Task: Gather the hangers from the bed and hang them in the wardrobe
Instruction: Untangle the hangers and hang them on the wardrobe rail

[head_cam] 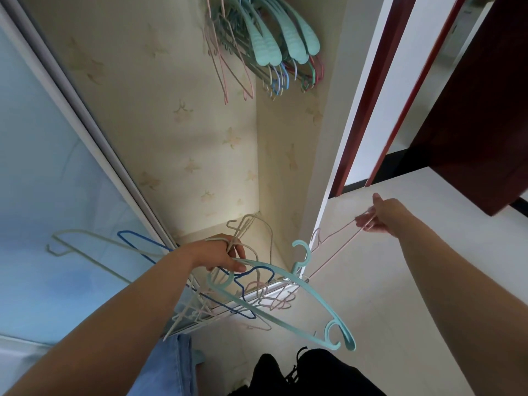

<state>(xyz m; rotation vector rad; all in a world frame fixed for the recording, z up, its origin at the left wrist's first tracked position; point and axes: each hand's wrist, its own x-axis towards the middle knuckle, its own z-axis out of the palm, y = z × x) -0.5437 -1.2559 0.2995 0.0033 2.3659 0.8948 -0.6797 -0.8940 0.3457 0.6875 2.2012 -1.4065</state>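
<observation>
My left hand [225, 254] grips a bundle of several hangers low in front of the open wardrobe: a wide teal plastic hanger [281, 305], a blue wire hanger [143, 241], cream ones [85, 241] and pink ones. My right hand [380, 215] is out to the right and pinches one thin pink wire hanger [335, 247], pulled away from the bundle. Inside the wardrobe, at the top, several teal, pink and blue hangers [274, 44] hang close together.
The wardrobe interior [177, 138] has pale flowered lining. A frosted sliding door [43, 181] stands on the left with its frame beside my left hand. A dark red door [485, 110] and its frame are on the right. Pale floor [400, 310] lies below, with my shoes at the bottom.
</observation>
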